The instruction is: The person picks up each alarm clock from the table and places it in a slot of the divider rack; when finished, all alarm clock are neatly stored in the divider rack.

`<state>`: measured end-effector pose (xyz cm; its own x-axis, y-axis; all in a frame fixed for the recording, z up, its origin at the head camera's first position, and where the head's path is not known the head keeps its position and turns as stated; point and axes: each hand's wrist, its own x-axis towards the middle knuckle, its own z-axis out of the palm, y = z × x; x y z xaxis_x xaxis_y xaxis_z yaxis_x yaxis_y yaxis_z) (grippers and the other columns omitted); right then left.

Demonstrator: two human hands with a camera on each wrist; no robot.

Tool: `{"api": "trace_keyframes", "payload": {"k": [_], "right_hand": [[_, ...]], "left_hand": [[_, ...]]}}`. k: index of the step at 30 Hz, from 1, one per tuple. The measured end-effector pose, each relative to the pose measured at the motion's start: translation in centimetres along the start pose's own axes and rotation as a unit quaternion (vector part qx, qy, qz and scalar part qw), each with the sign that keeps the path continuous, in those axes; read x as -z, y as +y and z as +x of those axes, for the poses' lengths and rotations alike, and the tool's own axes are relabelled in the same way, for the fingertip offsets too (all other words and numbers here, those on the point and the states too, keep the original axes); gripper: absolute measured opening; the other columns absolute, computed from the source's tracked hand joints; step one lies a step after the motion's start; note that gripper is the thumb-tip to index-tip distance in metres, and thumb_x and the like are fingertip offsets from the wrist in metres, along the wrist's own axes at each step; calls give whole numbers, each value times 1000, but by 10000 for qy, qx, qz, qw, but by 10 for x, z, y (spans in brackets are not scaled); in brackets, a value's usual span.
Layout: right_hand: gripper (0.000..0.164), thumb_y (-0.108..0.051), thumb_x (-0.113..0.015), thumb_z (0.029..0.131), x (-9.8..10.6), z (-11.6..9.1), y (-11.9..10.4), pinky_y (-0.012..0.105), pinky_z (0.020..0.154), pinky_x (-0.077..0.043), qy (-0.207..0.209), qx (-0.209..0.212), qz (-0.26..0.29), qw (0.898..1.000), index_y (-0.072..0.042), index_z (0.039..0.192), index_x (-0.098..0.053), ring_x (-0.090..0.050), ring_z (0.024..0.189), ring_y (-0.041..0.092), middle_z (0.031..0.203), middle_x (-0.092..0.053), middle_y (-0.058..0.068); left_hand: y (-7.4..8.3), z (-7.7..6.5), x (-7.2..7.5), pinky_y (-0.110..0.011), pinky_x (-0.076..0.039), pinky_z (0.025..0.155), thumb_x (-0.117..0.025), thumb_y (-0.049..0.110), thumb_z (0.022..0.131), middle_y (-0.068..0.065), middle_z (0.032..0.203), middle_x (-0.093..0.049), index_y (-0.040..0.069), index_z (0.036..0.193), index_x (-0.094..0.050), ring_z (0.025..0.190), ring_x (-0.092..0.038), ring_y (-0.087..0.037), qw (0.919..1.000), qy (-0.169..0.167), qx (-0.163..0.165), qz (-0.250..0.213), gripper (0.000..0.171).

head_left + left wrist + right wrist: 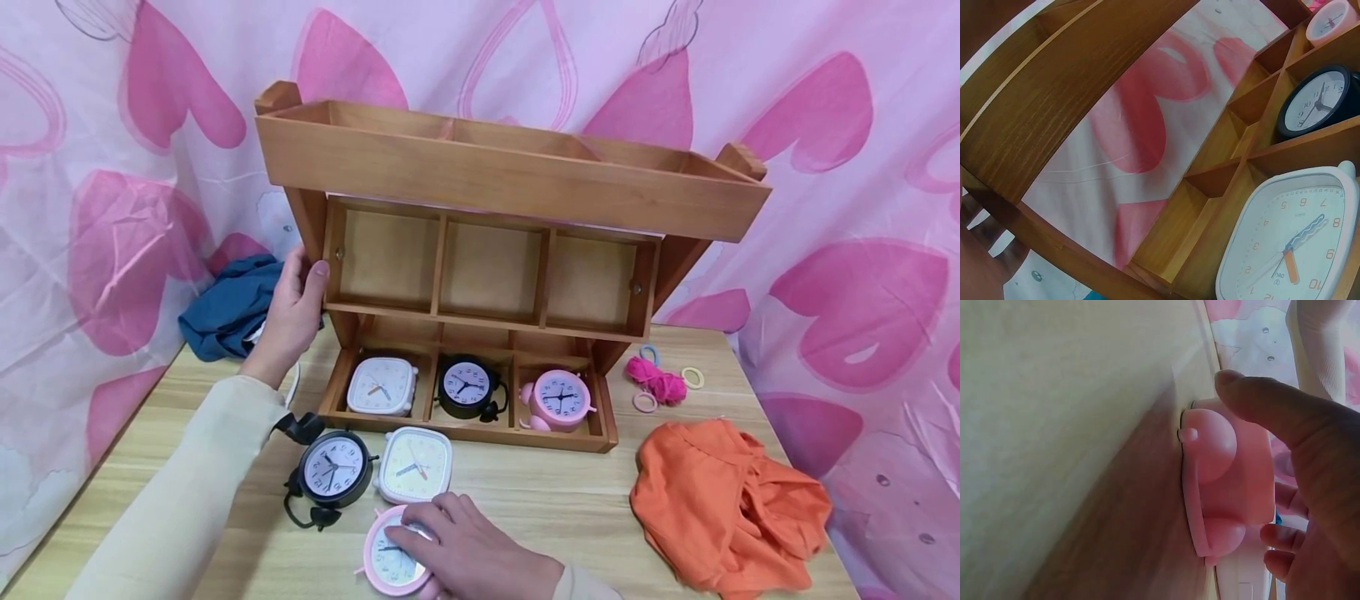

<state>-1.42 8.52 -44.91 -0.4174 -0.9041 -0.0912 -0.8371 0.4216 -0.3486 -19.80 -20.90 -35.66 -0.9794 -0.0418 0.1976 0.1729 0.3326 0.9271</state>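
My left hand (292,304) grips the left upright of a tiered wooden rack (510,179), thumb in front. My right hand (480,542) hovers over or touches a pink twin-bell alarm clock (393,562) lying face up; thumb and fingers spread across it, contact unclear. Beyond it lies a white square alarm clock (414,467), and left of that a black twin-bell alarm clock (333,471). In the rack's bottom tier sit another white alarm clock (381,387), a black alarm clock (467,387) and a pink alarm clock (558,398), one per compartment.
An orange cloth (727,504) lies crumpled at the right. Near the rack's right foot are pink yarn (656,379) and several small rings. A blue cloth (232,308) is bunched behind my left hand. A heart-patterned curtain (165,92) hangs behind the table.
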Motion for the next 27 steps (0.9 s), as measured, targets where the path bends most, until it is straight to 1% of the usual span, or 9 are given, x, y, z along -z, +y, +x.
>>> {"api": "trace_keyframes", "payload": {"k": [2, 4, 8, 11, 15, 19, 22, 25, 27], "right_hand": [[74, -62, -49, 94, 0, -2, 1, 22, 103, -37, -5, 10, 92, 10000, -35, 156, -20, -34, 124, 7, 150, -35, -9], [72, -59, -53, 93, 0, -4, 3, 18, 100, -38, 95, -61, 368, 9993, -35, 155, -24, -36, 121, 4, 144, -39, -11], [74, -64, -54, 89, 1, -5, 6, 19, 96, -44, 252, -603, 1061, 9922, -36, 153, -28, -40, 115, 0, 134, -43, -13], [79, -69, -52, 86, 2, -4, 6, 23, 97, -47, 150, -944, 1481, 9844, -37, 153, -25, -41, 117, 0, 137, -41, -14], [84, -68, -52, 87, 1, 1, 4, 26, 103, -46, 65, -770, 1612, 9839, -35, 156, -18, -38, 125, 0, 148, -33, -14], [86, -66, -52, 88, -1, 5, 3, 27, 107, -43, 103, -512, 1456, 9880, -32, 157, -15, -36, 129, 1, 153, -29, -13], [86, -65, -53, 88, -4, 7, 2, 27, 109, -42, -8, -404, 1277, 9910, -30, 158, -16, -36, 131, 1, 154, -29, -12], [89, -66, -54, 87, -6, 9, 2, 28, 112, -40, -169, -380, 1176, 9922, -28, 158, -16, -36, 132, 2, 156, -29, -12], [92, -69, -54, 86, -6, 10, 3, 29, 113, -38, -270, -451, 1297, 9902, -27, 158, -15, -35, 133, 2, 156, -29, -14]], "left_hand": [[0, 0, 0, -58, -24, 119, -35, 47, 105, -9, 160, -26, 24, 157, -16, 147, -25, -31, 10000, 1, 2, 9, 60], [0, 0, 0, -58, -24, 119, -35, 48, 105, -9, 160, -26, 24, 157, -16, 147, -25, -31, 10000, 7, 1, 22, 60], [1, 0, -1, -59, -24, 119, -35, 48, 105, -9, 160, -26, 24, 157, -16, 147, -25, -32, 10000, 20, -3, 37, 61], [1, -1, -1, -58, -24, 119, -35, 47, 105, -9, 160, -26, 24, 157, -16, 147, -26, -32, 10000, 23, -14, 25, 60], [2, -1, -1, -58, -24, 119, -35, 47, 105, -8, 160, -25, 25, 157, -16, 147, -25, -31, 10000, 18, -26, 0, 60], [2, -1, -1, -58, -24, 119, -35, 46, 105, -8, 161, -25, 25, 157, -15, 147, -25, -31, 10000, 11, -49, -15, 59], [2, -2, -1, -58, -24, 119, -34, 45, 106, -8, 160, -25, 24, 157, -15, 147, -25, -31, 10000, 10, -54, -3, 59], [2, -2, -1, -58, -24, 119, -34, 46, 105, -8, 160, -25, 24, 157, -15, 147, -25, -31, 10000, 2, -31, 20, 59], [2, -2, -1, -58, -24, 119, -34, 46, 105, -8, 160, -25, 24, 157, -15, 147, -25, -31, 10000, 0, -32, 20, 59]]}}
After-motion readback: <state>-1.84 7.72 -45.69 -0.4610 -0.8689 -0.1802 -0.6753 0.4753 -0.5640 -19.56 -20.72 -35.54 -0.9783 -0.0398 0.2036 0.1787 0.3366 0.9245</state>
